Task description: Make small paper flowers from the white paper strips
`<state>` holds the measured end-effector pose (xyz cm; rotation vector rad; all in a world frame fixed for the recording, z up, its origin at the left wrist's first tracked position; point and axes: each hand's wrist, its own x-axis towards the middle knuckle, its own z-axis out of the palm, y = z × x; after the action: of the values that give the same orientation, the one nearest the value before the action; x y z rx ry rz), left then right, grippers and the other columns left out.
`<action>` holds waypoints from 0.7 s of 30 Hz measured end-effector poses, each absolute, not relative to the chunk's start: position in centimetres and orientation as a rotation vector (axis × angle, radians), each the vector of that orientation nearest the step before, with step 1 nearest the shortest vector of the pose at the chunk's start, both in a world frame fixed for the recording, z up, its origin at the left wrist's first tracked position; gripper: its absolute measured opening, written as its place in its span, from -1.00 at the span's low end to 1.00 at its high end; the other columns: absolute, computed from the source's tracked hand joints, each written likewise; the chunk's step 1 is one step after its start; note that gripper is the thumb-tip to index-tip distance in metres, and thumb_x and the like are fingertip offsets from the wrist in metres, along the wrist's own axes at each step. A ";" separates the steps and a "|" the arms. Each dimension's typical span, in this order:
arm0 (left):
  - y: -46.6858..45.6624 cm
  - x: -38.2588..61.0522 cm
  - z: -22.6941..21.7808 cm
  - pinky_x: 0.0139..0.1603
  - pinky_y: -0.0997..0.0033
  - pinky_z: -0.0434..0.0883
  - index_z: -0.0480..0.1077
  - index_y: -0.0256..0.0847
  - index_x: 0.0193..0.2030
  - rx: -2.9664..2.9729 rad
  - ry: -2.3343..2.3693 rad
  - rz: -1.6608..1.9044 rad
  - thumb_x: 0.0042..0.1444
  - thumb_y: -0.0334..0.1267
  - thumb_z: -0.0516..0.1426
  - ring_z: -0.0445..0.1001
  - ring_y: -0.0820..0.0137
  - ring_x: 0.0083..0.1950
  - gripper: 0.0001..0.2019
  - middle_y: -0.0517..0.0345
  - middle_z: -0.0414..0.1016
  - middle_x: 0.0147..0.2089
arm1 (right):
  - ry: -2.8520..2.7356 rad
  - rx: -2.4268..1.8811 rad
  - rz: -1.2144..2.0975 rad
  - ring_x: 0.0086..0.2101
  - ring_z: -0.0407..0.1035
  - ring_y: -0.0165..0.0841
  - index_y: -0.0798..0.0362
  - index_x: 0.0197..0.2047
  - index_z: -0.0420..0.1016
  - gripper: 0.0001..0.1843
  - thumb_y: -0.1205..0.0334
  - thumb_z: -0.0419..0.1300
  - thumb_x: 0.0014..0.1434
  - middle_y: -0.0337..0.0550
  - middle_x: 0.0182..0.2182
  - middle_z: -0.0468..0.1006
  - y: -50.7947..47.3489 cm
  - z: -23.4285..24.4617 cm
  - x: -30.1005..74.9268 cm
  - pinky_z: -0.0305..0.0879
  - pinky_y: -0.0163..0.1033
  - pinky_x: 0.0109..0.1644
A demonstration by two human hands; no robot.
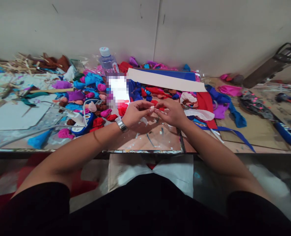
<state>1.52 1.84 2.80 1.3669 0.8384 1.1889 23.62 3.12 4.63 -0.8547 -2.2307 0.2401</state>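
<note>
My left hand (138, 112), with a silver watch (121, 124) at the wrist, meets my right hand (172, 113) above the table's middle. Thumbs and fingertips of both are closed in a pinch on a small pale piece (152, 107), too small to make out its material. Just beyond the hands lie crumpled bits of red (157, 89) and blue (136, 93) crepe-like material. A pale crumpled piece (188, 99) and a white strip (200, 114) lie right of my right hand. Small white scraps (143, 122) are scattered on the tabletop below.
A lit phone (118, 89) stands against a plastic bottle (108, 62). A long cream strip (166, 79) lies across the back. Left are green-handled pliers (28, 100) and a blue-and-white power strip (82, 124) with cables. A dark flask (263, 70) is at far right.
</note>
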 end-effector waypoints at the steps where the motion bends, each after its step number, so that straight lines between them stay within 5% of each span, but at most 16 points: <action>1: 1.8 1.5 2.8 -0.13 0.29 0.61 0.65 -0.26 -0.09 1.366 0.840 1.187 -0.05 0.05 0.52 0.68 0.33 -0.20 -0.51 -0.03 0.73 -0.15 | -2.230 -0.858 0.244 -0.12 0.55 -0.13 -0.04 -0.17 0.55 -0.76 -0.02 0.24 0.37 -0.05 -0.20 0.71 3.1 4.6 23.6 0.38 -0.01 0.05; 14: 2.2 1.7 2.3 -0.09 0.31 0.59 0.54 -0.27 -0.23 1.146 0.798 1.106 -0.16 -0.13 0.54 0.67 0.38 -0.24 -0.57 0.07 0.69 -0.25 | -2.280 -0.844 0.212 -0.16 0.53 -0.11 -0.03 -0.21 0.57 -0.79 0.02 0.26 0.35 -0.03 -0.24 0.71 2.9 4.6 23.1 0.35 -0.02 -0.01; 21: 2.7 1.3 1.8 -0.34 0.49 0.45 0.51 -0.26 -0.19 1.084 0.780 1.038 -0.22 -0.08 0.60 0.58 0.48 -0.39 -0.46 0.16 0.64 -0.38 | -2.348 -0.730 0.219 -0.10 0.54 -0.12 -0.07 -0.05 0.67 -0.78 0.06 0.22 0.39 -0.05 -0.15 0.71 3.4 4.2 23.4 0.40 0.03 0.05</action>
<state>1.33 2.75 1.82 1.0843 0.7796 1.0376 23.45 3.40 4.19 -0.7305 -2.3477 0.2189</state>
